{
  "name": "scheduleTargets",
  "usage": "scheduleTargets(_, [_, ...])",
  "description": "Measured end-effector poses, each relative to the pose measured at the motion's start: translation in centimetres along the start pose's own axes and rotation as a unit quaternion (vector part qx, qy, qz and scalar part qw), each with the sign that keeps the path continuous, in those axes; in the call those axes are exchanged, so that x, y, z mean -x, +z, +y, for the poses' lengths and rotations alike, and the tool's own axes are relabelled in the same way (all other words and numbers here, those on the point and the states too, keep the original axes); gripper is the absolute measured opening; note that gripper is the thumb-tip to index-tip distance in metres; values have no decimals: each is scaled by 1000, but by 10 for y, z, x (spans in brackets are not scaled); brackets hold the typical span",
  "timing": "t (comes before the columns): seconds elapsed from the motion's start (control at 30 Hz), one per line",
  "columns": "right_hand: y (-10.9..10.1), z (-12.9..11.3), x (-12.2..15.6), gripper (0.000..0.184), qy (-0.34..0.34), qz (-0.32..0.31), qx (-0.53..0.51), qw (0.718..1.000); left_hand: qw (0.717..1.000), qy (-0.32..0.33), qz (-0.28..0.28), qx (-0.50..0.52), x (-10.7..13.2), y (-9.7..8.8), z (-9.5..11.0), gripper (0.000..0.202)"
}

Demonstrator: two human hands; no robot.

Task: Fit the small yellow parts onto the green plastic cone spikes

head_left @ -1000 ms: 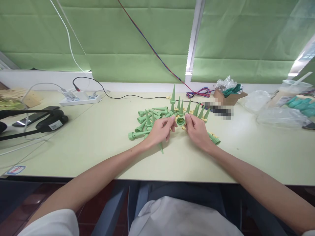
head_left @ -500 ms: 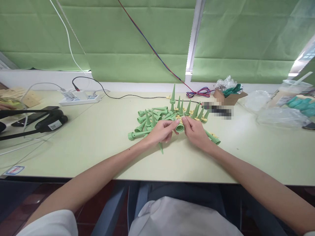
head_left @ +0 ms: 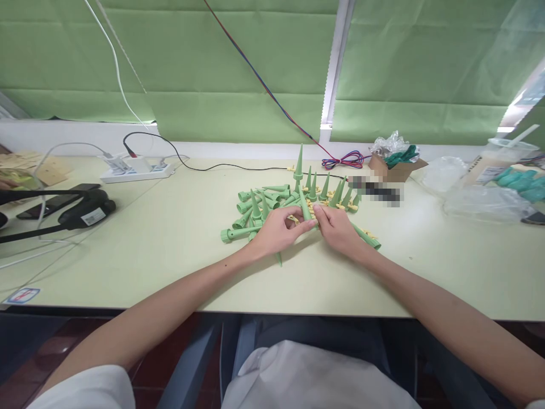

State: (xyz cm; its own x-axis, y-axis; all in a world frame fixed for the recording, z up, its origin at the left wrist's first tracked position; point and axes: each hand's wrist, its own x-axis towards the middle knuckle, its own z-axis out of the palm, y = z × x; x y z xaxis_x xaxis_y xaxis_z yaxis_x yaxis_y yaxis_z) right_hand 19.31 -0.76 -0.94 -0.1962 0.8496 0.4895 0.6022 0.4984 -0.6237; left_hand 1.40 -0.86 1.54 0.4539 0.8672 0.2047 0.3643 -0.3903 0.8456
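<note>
A heap of green plastic cone spikes (head_left: 259, 204) lies in the middle of the pale table (head_left: 170, 244), some flat, some standing on their bases, with small yellow bits among them. My left hand (head_left: 276, 230) and my right hand (head_left: 338, 227) meet in front of the heap. Both pinch one green cone spike (head_left: 304, 209), which points up and away from me. Another spike (head_left: 366, 237) lies flat just right of my right wrist, and a thin tip shows under my left wrist.
A white power strip (head_left: 136, 169) with cables sits at the back left. A black device with a strap (head_left: 80, 210) lies at the left. A small cardboard box (head_left: 395, 165) and clear plastic bags (head_left: 485, 199) stand at the back right. Red-blue wire (head_left: 340, 162) coils by the wall.
The spike in my hands has turned from showing its open round base toward me to standing tip up. Both hands have closed in slightly on it.
</note>
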Motion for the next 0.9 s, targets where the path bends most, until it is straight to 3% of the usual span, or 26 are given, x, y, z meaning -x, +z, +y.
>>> scheduleTargets(0.73, [-3, 1, 0, 41, -18, -11, 35, 999, 985, 108, 76, -111, 2, 6, 2, 32])
scheduleTargets(0.9, [-4, 0, 0, 42, -21, -5, 42, 999, 973, 159, 85, -144, 1, 6, -3, 29])
